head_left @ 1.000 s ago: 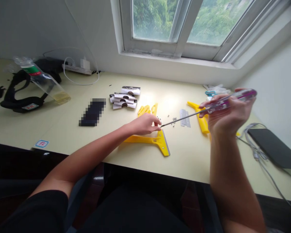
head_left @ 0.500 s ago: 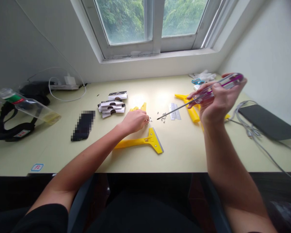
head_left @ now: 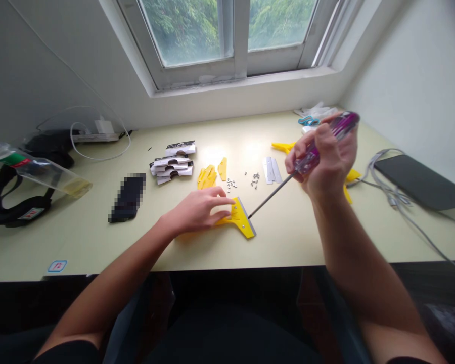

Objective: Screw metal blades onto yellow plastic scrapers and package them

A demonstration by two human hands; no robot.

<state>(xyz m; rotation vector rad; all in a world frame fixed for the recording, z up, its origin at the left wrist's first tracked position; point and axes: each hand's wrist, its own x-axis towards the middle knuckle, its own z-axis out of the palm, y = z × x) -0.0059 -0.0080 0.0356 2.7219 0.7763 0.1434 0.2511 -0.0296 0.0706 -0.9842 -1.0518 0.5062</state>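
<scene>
One pale desk spans most of what the head camera sends me, and the work lies toward its near edge. Next in size is the screwdriver, its purple handle clasped in the right hand, the shaft slanting down to the left. Its tip shows at the rim of the yellow scraper; from this angle I can't tell whether they touch. The scraper lies on the desk, handle to the left, beneath the left hand, whose forefinger and thumb are parted near its neck; whether the hidden fingers grip, I can't tell. To handle this well, I would pin that neck firmly, keep fingertips off the grey blade, stand the shaft more upright and seat the tip squarely before turning, since a tilted driver may well slip. Beyond lie yellow plates, then flat metal blades. Smallest are the two screw heads in the scraper and the loose metal bits behind it, best kept clear of my sleeves and wrists.
</scene>
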